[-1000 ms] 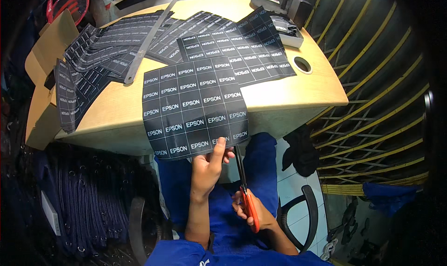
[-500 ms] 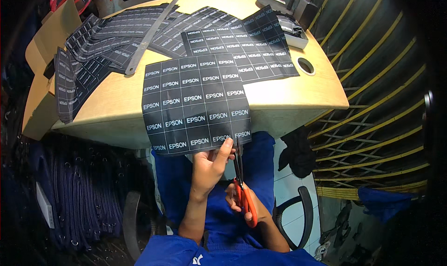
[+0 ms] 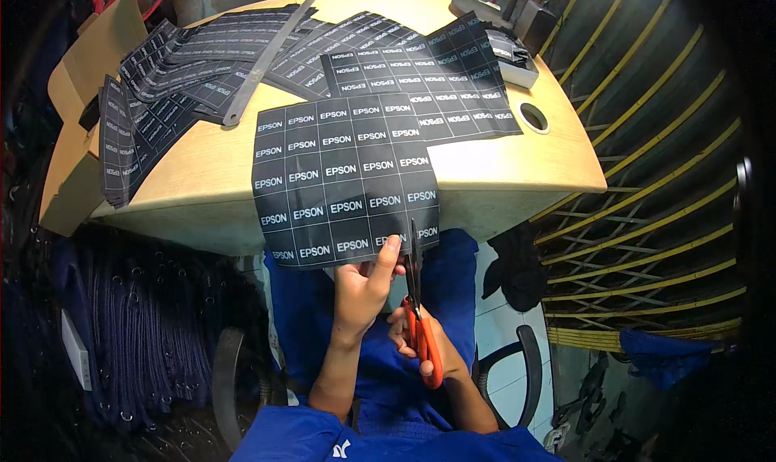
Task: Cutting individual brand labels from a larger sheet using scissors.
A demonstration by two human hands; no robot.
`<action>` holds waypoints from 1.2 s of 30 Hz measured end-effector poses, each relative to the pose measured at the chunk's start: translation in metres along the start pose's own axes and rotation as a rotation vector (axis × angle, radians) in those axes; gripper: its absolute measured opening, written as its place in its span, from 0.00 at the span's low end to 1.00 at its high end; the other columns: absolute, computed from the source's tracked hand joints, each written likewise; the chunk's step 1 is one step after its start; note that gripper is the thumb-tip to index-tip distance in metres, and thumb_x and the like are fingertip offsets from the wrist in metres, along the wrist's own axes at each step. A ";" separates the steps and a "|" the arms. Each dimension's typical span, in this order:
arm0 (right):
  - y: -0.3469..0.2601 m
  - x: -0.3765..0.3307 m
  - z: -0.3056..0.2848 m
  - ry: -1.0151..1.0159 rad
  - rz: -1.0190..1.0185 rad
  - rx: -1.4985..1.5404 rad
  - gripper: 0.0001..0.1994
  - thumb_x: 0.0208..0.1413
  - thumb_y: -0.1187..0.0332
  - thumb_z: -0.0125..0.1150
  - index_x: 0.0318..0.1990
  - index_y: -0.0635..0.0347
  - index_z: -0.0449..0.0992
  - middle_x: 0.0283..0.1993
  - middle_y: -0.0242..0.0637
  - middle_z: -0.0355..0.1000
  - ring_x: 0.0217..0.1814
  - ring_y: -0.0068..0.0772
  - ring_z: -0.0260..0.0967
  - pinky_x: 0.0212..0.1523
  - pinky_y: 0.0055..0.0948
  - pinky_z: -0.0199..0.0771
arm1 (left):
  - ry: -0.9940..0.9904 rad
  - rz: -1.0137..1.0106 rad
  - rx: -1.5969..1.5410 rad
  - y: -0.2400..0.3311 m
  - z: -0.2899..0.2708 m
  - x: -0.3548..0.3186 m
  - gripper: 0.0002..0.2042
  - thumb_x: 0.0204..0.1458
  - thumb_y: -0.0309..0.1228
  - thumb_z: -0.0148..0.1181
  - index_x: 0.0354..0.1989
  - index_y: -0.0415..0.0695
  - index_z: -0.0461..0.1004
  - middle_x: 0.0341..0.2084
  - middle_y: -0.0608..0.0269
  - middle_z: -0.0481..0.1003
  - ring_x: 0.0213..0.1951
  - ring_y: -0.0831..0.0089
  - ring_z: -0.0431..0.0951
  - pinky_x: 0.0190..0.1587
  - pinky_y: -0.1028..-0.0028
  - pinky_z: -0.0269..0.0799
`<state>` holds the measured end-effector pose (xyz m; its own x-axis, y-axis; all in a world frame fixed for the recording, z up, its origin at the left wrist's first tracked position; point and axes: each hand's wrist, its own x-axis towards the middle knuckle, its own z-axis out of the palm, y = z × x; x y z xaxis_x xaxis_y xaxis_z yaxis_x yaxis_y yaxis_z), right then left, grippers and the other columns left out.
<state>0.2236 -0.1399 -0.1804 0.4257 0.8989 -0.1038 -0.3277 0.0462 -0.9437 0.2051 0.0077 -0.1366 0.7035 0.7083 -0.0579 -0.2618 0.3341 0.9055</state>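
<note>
the left hand [image 3: 361,291] pinches the near edge of a black printed sheet [image 3: 343,189] overhanging the counter [image 3: 521,164]; the right hand [image 3: 420,342] grips orange-handled scissors [image 3: 427,337], one blade over that edge, beside the left hand.

The held sheet [image 3: 347,185] and tabletop sheets [image 3: 428,70] bear one white printed word (once per cell).

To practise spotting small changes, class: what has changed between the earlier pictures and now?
The right hand has moved forward, away from the body, with the scissors: their tips were about at the near edge of the black printed sheet, and now a blade lies over it near its right corner. Nothing was newly grasped or released. The left hand still pinches the sheet; the metal ruler stayed put.
</note>
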 end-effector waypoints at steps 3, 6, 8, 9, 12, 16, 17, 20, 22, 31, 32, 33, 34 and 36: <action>-0.001 0.002 0.000 -0.005 0.015 0.025 0.51 0.25 0.28 0.64 0.47 0.65 0.59 0.25 0.28 0.58 0.22 0.16 0.50 0.21 0.17 0.51 | -0.011 0.037 0.022 -0.003 -0.001 0.000 0.06 0.51 0.30 0.59 0.34 0.42 0.73 0.26 0.68 0.74 0.23 0.83 0.70 0.25 0.84 0.64; -0.003 0.003 0.001 0.010 0.015 0.029 0.51 0.24 0.28 0.65 0.47 0.65 0.59 0.25 0.28 0.58 0.22 0.15 0.51 0.22 0.16 0.51 | 0.000 0.030 0.026 0.002 0.000 -0.001 0.06 0.51 0.30 0.59 0.34 0.42 0.73 0.25 0.68 0.74 0.23 0.83 0.70 0.26 0.83 0.64; -0.004 0.004 0.001 0.033 0.022 0.035 0.52 0.23 0.28 0.65 0.48 0.65 0.60 0.25 0.28 0.58 0.22 0.15 0.51 0.22 0.16 0.52 | 0.003 0.022 0.021 0.002 0.000 -0.001 0.06 0.51 0.30 0.59 0.34 0.42 0.73 0.25 0.68 0.74 0.23 0.83 0.70 0.26 0.83 0.64; -0.005 0.004 0.001 0.034 0.023 0.034 0.52 0.23 0.28 0.65 0.48 0.65 0.60 0.25 0.28 0.58 0.22 0.15 0.51 0.22 0.16 0.52 | 0.006 0.013 0.018 0.002 0.000 -0.001 0.06 0.50 0.29 0.60 0.35 0.42 0.73 0.25 0.68 0.74 0.24 0.83 0.70 0.27 0.82 0.65; -0.006 0.005 0.001 0.044 0.020 0.026 0.52 0.23 0.28 0.65 0.47 0.64 0.60 0.25 0.28 0.58 0.22 0.15 0.51 0.22 0.16 0.52 | -0.010 0.026 0.003 0.001 -0.001 0.000 0.07 0.50 0.29 0.59 0.35 0.42 0.72 0.25 0.68 0.74 0.24 0.83 0.70 0.27 0.82 0.65; -0.006 0.006 0.002 0.032 0.026 0.023 0.51 0.23 0.28 0.65 0.47 0.64 0.60 0.25 0.27 0.58 0.22 0.15 0.51 0.21 0.16 0.52 | -0.005 0.029 -0.003 0.002 -0.001 0.000 0.07 0.51 0.29 0.59 0.35 0.42 0.72 0.25 0.68 0.73 0.24 0.83 0.70 0.27 0.82 0.65; -0.006 0.006 0.002 0.032 0.026 0.031 0.51 0.23 0.28 0.65 0.47 0.64 0.60 0.25 0.27 0.58 0.22 0.15 0.51 0.21 0.17 0.51 | 0.000 0.017 -0.004 0.002 -0.001 -0.001 0.07 0.51 0.29 0.59 0.35 0.42 0.72 0.25 0.68 0.73 0.24 0.82 0.70 0.27 0.82 0.65; -0.005 0.006 0.001 0.030 0.029 0.031 0.51 0.23 0.28 0.65 0.47 0.64 0.60 0.25 0.27 0.57 0.22 0.15 0.50 0.21 0.16 0.51 | -0.010 0.009 -0.009 0.003 -0.002 0.000 0.07 0.50 0.29 0.59 0.36 0.42 0.72 0.25 0.68 0.73 0.24 0.82 0.70 0.27 0.82 0.65; -0.006 0.006 0.001 0.028 0.023 0.034 0.51 0.23 0.28 0.65 0.47 0.64 0.60 0.25 0.27 0.57 0.21 0.15 0.50 0.21 0.16 0.51 | -0.023 0.011 -0.013 0.001 -0.003 0.000 0.07 0.50 0.29 0.59 0.36 0.42 0.72 0.26 0.68 0.73 0.24 0.83 0.70 0.27 0.82 0.65; -0.008 0.008 0.001 0.018 0.032 0.036 0.50 0.23 0.28 0.65 0.47 0.62 0.60 0.26 0.27 0.58 0.22 0.14 0.51 0.21 0.15 0.52 | 0.026 0.011 -0.023 0.005 0.001 0.000 0.06 0.51 0.28 0.59 0.33 0.40 0.72 0.25 0.67 0.73 0.24 0.82 0.71 0.28 0.80 0.69; -0.009 0.009 0.001 0.019 0.030 0.030 0.50 0.23 0.28 0.65 0.47 0.62 0.60 0.26 0.27 0.58 0.22 0.14 0.51 0.21 0.15 0.52 | 0.009 0.014 -0.014 0.004 -0.001 0.000 0.06 0.50 0.28 0.59 0.33 0.40 0.72 0.24 0.67 0.73 0.23 0.82 0.71 0.27 0.80 0.68; -0.008 0.009 0.000 0.019 0.030 0.030 0.50 0.23 0.28 0.65 0.47 0.62 0.60 0.26 0.27 0.58 0.22 0.14 0.51 0.21 0.15 0.52 | -0.010 0.017 -0.006 0.003 -0.002 0.000 0.05 0.50 0.28 0.59 0.32 0.40 0.72 0.23 0.67 0.72 0.23 0.82 0.71 0.26 0.80 0.68; -0.007 0.009 -0.001 0.017 0.029 0.038 0.50 0.24 0.28 0.65 0.48 0.62 0.59 0.27 0.27 0.58 0.23 0.14 0.51 0.21 0.15 0.52 | -0.010 0.018 -0.007 0.003 -0.002 0.000 0.05 0.50 0.28 0.59 0.32 0.40 0.72 0.23 0.67 0.72 0.23 0.82 0.71 0.26 0.80 0.68; -0.007 0.010 -0.001 0.013 0.028 0.046 0.50 0.24 0.29 0.66 0.48 0.62 0.59 0.27 0.27 0.58 0.23 0.14 0.51 0.21 0.14 0.51 | -0.006 0.010 -0.010 0.005 -0.001 0.000 0.05 0.50 0.28 0.59 0.32 0.40 0.72 0.23 0.67 0.72 0.23 0.82 0.71 0.26 0.80 0.67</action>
<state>0.2309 -0.1318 -0.1756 0.4265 0.8945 -0.1340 -0.3780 0.0416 -0.9249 0.2031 0.0096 -0.1325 0.7049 0.7078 -0.0457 -0.2758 0.3329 0.9017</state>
